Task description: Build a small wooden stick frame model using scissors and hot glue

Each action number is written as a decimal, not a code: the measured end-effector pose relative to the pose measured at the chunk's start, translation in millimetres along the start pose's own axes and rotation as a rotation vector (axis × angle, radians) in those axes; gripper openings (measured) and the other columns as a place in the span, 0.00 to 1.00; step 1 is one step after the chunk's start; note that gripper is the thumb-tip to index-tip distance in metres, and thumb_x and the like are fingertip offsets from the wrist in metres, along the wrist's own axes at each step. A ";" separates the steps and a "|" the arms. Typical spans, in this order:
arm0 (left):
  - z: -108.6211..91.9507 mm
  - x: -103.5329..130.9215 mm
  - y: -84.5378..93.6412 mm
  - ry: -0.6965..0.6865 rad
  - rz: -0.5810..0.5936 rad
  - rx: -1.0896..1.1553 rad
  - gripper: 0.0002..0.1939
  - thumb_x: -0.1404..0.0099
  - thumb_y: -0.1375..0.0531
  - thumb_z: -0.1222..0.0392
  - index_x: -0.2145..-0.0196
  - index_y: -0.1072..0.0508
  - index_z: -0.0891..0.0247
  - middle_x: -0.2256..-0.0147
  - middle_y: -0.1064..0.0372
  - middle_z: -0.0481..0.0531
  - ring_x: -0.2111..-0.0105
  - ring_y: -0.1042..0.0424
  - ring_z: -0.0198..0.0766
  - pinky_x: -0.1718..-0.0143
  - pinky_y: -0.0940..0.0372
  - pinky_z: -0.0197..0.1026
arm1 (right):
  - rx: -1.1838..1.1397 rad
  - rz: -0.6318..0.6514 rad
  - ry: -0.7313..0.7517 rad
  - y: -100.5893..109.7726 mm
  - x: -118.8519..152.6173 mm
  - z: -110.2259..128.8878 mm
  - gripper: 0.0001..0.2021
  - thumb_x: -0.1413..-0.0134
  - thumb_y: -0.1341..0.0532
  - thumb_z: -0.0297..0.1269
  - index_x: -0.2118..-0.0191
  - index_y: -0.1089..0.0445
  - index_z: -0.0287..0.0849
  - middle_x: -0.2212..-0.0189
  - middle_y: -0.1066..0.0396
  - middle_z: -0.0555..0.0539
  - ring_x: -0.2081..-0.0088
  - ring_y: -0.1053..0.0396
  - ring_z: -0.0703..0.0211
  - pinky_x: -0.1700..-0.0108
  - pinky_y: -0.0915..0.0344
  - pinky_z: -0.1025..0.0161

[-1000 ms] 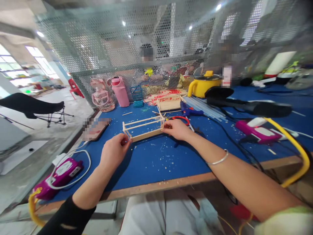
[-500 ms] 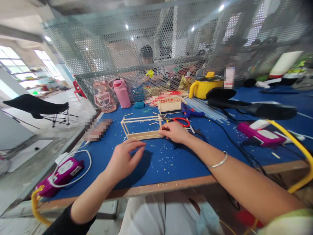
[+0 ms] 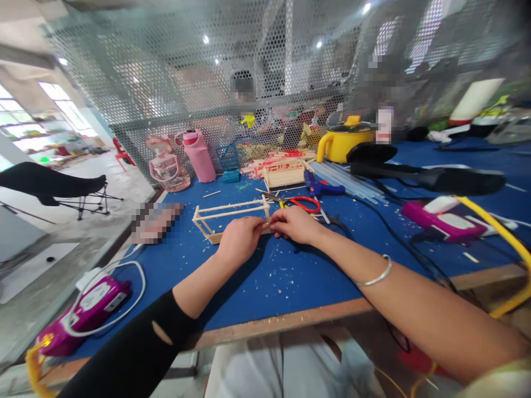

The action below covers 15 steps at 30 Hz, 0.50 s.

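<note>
Two sets of fingertips meet at the right end of the frame (image 3: pixel 214 238); the right hand (image 3: pixel 297 224) pinches the lower corner, thumb and fingers closed; the left hand (image 3: pixel 240 239) reaches along the near side, fingers drawn together at that corner, their hold too hidden to tell; the frame runs leftward from the grip on the mat (image 3: pixel 265 282), its left end untouched, so support sits at one end; scissors (image 3: pixel 312 210) lie just beyond the grip, the glue gun (image 3: pixel 327 189) farther out.

A workshop, with a scrap-littered blue workbench (image 3: pixel 286 276) and glue gun (image 3: pixel 323 187).
</note>
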<state>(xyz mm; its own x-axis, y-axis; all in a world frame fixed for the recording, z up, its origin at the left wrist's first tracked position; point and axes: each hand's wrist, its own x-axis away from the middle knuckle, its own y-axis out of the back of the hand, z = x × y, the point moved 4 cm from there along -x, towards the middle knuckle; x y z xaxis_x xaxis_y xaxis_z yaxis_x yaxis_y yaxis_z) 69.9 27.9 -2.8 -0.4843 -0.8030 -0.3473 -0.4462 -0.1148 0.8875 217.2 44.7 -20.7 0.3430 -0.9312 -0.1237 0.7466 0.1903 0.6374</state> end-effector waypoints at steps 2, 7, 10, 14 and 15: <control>-2.8 -1.8 0.1 -0.001 0.000 -0.008 0.15 0.33 0.49 0.59 0.63 0.23 0.61 0.63 0.23 0.55 0.64 0.26 0.42 0.64 0.37 0.38 | 0.005 -0.008 -0.001 -0.1 0.0 0.1 0.07 0.48 0.43 0.30 0.69 0.27 0.39 0.81 0.27 0.52 0.80 0.33 0.67 0.75 0.40 0.71; -7.0 -2.7 -0.8 -0.016 0.015 -0.045 0.16 0.32 0.51 0.60 0.66 0.23 0.62 0.67 0.24 0.56 0.67 0.26 0.41 0.66 0.38 0.37 | 0.021 -0.024 -0.002 -0.5 0.9 0.9 0.06 0.50 0.43 0.30 0.70 0.27 0.39 0.81 0.27 0.51 0.80 0.33 0.67 0.76 0.39 0.71; -7.0 -1.4 -1.6 -0.024 0.024 -0.028 0.16 0.32 0.51 0.61 0.66 0.23 0.63 0.67 0.24 0.56 0.66 0.26 0.41 0.65 0.38 0.38 | 0.024 -0.023 -0.006 -1.7 1.2 -0.3 0.07 0.50 0.43 0.30 0.71 0.28 0.40 0.81 0.27 0.51 0.80 0.32 0.66 0.77 0.39 0.70; -6.1 -1.7 -3.3 -0.029 0.031 -0.014 0.15 0.33 0.50 0.63 0.65 0.23 0.62 0.66 0.24 0.55 0.66 0.26 0.39 0.64 0.37 0.37 | 0.031 -0.014 0.006 -1.6 1.2 -0.8 0.07 0.50 0.44 0.31 0.70 0.28 0.40 0.80 0.27 0.50 0.78 0.30 0.65 0.76 0.38 0.70; -6.1 -2.4 -3.4 -0.025 0.032 -0.015 0.15 0.33 0.50 0.63 0.65 0.23 0.62 0.66 0.23 0.55 0.66 0.26 0.39 0.64 0.37 0.37 | 0.034 -0.013 0.011 -1.2 1.1 -0.6 0.06 0.50 0.44 0.31 0.70 0.28 0.40 0.80 0.27 0.50 0.78 0.30 0.65 0.76 0.38 0.70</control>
<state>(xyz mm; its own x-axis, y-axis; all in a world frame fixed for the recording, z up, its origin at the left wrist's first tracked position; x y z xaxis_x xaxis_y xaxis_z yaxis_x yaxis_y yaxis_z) 77.1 26.7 -3.2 -0.5171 -0.7914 -0.3261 -0.4187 -0.0985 0.9028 217.0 43.7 -22.1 0.3400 -0.9299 -0.1400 0.7310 0.1678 0.6614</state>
